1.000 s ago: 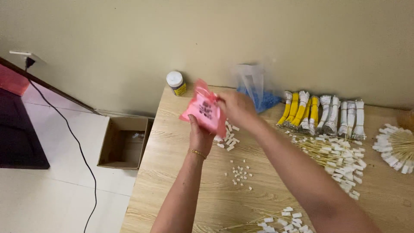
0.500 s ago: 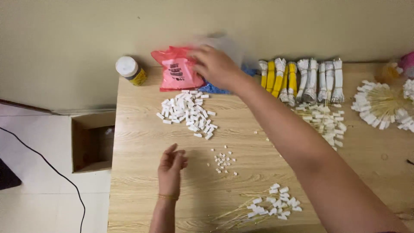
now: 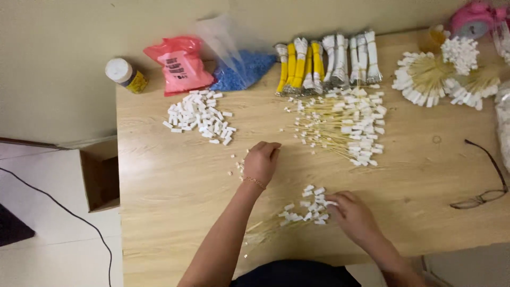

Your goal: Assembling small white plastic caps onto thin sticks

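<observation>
My left hand (image 3: pixel 261 159) rests with curled fingers on the wooden table (image 3: pixel 175 212), over a few scattered small white pieces (image 3: pixel 237 165). My right hand (image 3: pixel 351 212) lies near the front edge, its fingers touching a small bundle of thin sticks with white tips (image 3: pixel 305 211). A pile of small white pieces (image 3: pixel 199 117) sits to the far left. A red plastic bag (image 3: pixel 179 64) lies at the back, apart from both hands.
A clear bag of blue pieces (image 3: pixel 239 66), a white-capped jar (image 3: pixel 125 74), yellow and white bundles (image 3: pixel 326 58), a large spread of tipped sticks (image 3: pixel 348 127), fanned bunches (image 3: pixel 441 74), eyeglasses (image 3: pixel 486 183), a pink object (image 3: pixel 473 18). A cardboard box (image 3: pixel 100 175) and a black cable (image 3: pixel 69 212) lie on the floor.
My right hand let go of the red bag at the back and came down to the stick bundle near the front. My left hand moved onto the scattered white pieces.
</observation>
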